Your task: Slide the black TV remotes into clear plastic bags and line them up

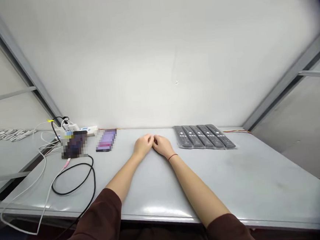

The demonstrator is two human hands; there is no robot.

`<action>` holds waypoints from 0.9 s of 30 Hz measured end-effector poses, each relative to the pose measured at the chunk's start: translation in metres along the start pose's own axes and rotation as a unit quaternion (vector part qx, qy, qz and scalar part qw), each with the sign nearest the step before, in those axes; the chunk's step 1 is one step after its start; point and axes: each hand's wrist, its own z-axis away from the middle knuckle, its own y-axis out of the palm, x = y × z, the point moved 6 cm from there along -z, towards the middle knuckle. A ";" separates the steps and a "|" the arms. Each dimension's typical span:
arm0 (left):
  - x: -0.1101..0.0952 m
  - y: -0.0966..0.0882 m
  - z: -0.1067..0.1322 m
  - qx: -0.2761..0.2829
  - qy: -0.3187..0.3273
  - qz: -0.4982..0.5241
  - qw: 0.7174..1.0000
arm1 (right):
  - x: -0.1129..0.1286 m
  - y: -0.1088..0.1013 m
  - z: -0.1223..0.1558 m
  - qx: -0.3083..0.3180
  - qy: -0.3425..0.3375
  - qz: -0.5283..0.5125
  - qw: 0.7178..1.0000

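Left hand (143,145) and right hand (163,146) rest loosely curled on the grey worktop (252,164), fingertips touching, holding nothing. Nearest them, five plastic-wrapped remote controls (205,137) lie side by side to the right, and a purple-screened smartphone (106,140) lies to the left, near a looped black cable (73,178).

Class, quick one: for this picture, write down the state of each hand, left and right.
Left hand: loosely open, relaxed, holding nothing.
Right hand: loosely open, relaxed, holding nothing.
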 end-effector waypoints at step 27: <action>0.030 0.015 0.008 0.007 0.006 0.054 0.999 | -0.045 -0.054 0.025 -0.075 0.212 0.010 0.974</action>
